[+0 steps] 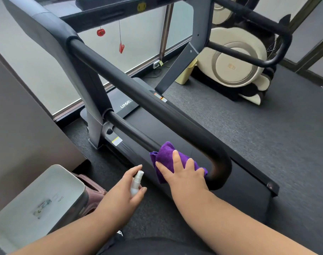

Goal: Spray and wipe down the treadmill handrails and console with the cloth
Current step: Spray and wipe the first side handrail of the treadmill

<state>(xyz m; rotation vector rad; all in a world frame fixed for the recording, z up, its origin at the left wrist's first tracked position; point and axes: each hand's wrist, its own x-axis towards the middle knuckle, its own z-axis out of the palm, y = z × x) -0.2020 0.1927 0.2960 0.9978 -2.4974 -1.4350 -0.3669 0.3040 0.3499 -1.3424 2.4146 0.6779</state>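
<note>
1. Nearest cam: two bare forearms reach fwd from bottom edge; dark clothing just visible at bottom centre.
2. Right hand (182,172) presses purple cloth (165,153) onto lower black rail (133,133) of near-side handrail, fingers spread fairly straight over the cloth, just beside the U-bend (221,162).
3. Left hand (127,188) is curled round small white spray bottle (136,182), held upright, nozzle toward the rail, just left of the cloth.
4. Upper rail (138,89) runs back up to the console (120,11) at top of frame; far handrail (258,52) sits well apart, right side. Judged: both not yet reached, so task looks early.
5. Risks: cloth is bunched, so it may slide off the round rail w/o wiping the underside; spray aimed this close could mist the belt deck (212,153) below, leaving it slick; the bend's inner curve is easy to skip.
6. Surface & room: dark grey carpet, frosted glass panels behind, red safety clip (121,47) dangling, cream massage chair (236,67) at right, white bin (39,199) at lower left.
</note>
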